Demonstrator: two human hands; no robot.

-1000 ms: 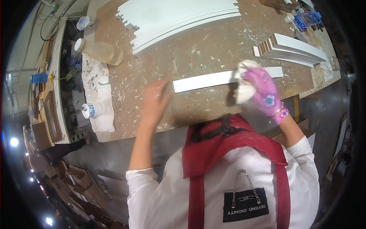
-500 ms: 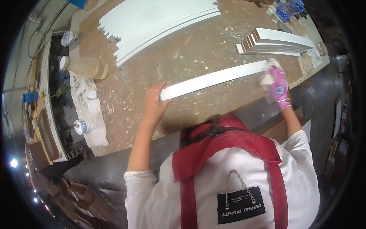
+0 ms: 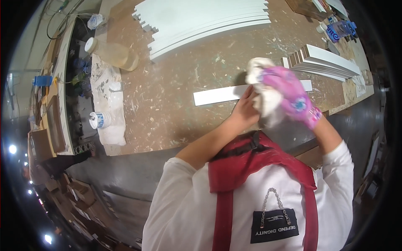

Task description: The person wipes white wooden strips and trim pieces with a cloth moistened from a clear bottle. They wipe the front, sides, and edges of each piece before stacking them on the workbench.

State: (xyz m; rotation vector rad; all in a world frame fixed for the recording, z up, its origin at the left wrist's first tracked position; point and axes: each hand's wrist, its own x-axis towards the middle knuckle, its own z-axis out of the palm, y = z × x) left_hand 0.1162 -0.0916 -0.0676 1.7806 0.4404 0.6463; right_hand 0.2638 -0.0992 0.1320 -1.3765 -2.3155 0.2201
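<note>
Right hand [image 3: 293,98], pink glove, fingers curled tight around a white rag [image 3: 264,90] held over a white strip [image 3: 222,95] lying flat on the workbench [image 3: 176,113]. Left hand [image 3: 247,109] bare, fingers together, touching the rag's underside and the strip. Judgement: pin the strip firmly, wipe lengthwise with even pressure. Well left of the fingers: clear bottle [image 3: 111,53], small blue-and-white labelled can [image 3: 99,120].

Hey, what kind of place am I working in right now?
Most likely a woodworking or paint-finishing workshop: a paint-speckled workbench, stacks of white painted boards, and a white strip lying by your gloved right hand and its rag.
</note>
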